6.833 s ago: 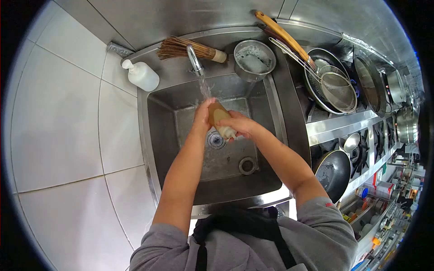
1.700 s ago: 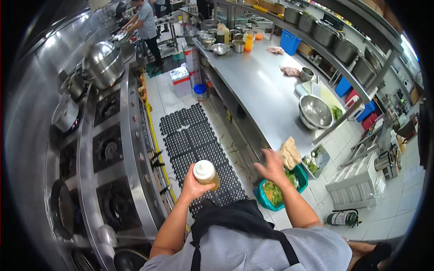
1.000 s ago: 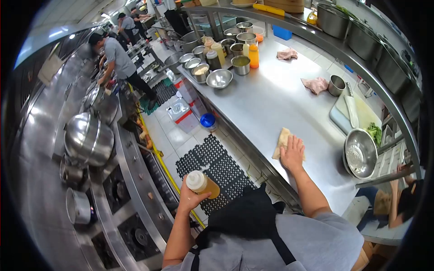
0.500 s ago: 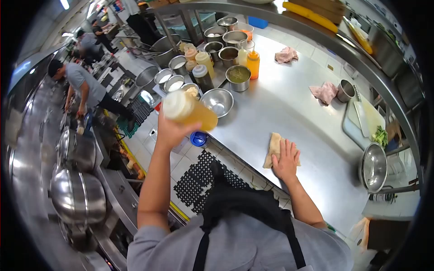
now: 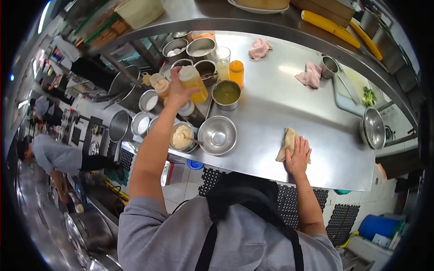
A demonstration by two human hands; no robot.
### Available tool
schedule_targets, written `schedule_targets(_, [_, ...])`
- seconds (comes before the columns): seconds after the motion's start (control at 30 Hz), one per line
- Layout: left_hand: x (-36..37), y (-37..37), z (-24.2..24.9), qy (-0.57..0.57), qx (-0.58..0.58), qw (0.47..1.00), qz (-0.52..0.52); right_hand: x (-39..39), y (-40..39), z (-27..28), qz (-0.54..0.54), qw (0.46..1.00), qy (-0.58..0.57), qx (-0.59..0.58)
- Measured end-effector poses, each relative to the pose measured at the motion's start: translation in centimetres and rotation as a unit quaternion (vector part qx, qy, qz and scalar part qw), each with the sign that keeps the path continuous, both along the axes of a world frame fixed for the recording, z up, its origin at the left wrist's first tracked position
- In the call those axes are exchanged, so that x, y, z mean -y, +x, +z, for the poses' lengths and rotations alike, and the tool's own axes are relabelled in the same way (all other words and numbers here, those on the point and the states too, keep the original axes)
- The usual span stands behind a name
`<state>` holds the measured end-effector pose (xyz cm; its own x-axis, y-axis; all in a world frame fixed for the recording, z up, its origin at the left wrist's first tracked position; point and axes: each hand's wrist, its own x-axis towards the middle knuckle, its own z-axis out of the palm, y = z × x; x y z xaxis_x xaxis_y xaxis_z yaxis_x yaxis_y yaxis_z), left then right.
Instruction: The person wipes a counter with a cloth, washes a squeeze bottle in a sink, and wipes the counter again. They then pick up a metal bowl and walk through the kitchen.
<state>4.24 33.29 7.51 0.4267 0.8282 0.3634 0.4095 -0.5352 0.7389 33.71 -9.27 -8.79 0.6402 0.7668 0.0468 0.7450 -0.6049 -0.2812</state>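
My left hand (image 5: 179, 92) is wrapped round a squeeze bottle (image 5: 193, 85) of yellow liquid with a whitish cap, among the other bottles and metal pots. Just right of it are a pot of green liquid (image 5: 226, 94) and an orange bottle (image 5: 236, 74). An empty steel bowl (image 5: 217, 135) sits below, beside a container of creamy food (image 5: 181, 137) with a spoon in it. My right hand (image 5: 298, 156) lies flat with fingers spread on a folded beige cloth (image 5: 286, 145) on the steel table (image 5: 262, 158).
Two pink cloths (image 5: 260, 49) (image 5: 310, 75), a metal cup (image 5: 329, 67) and a cutting board (image 5: 348, 92) with knife and greens lie farther right. A large bowl (image 5: 373, 128) stands at the right edge. An overhead shelf (image 5: 203, 19) crosses above. Another person (image 5: 56, 153) works at the left.
The view has turned left. My left hand has carried the squeeze bottle from over the table's left edge to the group of bottles and pots. My right hand stays on the beige cloth.
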Motion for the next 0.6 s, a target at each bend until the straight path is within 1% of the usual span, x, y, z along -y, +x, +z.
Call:
schedule_targets(0.03, [-0.6, 0.2, -0.6, 0.059, -0.046, 0.997, -0.009, -0.2, 0.1, 0.0, 0.0, 1.0, 0.001, 0.001])
schedule_targets(0.07, [-0.6, 0.3, -0.5, 0.056, -0.05, 0.997, -0.017, -0.4, 0.1, -0.1, 0.001, 1.0, 0.001, 0.001])
schedule_targets(0.13, [0.2, 0.9, 0.3, 0.059, -0.168, 0.984, -0.002, -0.6, 0.1, -0.5, -0.007, 1.0, 0.0, 0.007])
schedule_targets(0.27, [-0.1, 0.7, 0.1, 0.042, -0.192, 0.98, -0.014, -1.5, 0.6, -0.1, -0.008, 1.0, -0.009, 0.006])
schedule_targets(0.33, [0.3, 0.7, 0.4, 0.107, -0.162, 0.981, -0.022, -2.0, 0.9, -0.3, -0.007, 1.0, -0.004, 0.014])
schedule_targets(0.37, [0.4, 0.7, 0.4, 0.106, -0.164, 0.981, -0.021, -2.2, 1.1, -0.3, -0.005, 1.0, -0.005, 0.012])
schedule_targets(0.43, [0.3, 0.7, 0.7, 0.053, -0.249, 0.967, -0.019, -2.6, 1.4, -0.3, -0.012, 1.0, -0.016, 0.014])
schedule_targets(0.47, [0.4, 0.8, 0.9, 0.052, -0.251, 0.966, -0.02, -2.9, 1.5, -0.4, -0.013, 1.0, -0.017, 0.012])
schedule_targets(0.53, [0.5, 1.1, 1.3, 0.012, -0.328, 0.944, -0.032, -3.3, 2.0, -0.4, -0.007, 0.999, -0.027, 0.017])
schedule_targets(0.57, [0.5, 1.1, 1.3, 0.011, -0.329, 0.944, -0.031, -3.5, 2.3, -0.3, -0.006, 0.999, -0.027, 0.017])
schedule_targets(0.6, [0.4, 0.9, 1.1, 0.025, -0.365, 0.93, -0.026, -3.7, 2.5, -0.3, -0.006, 0.999, -0.032, 0.017])
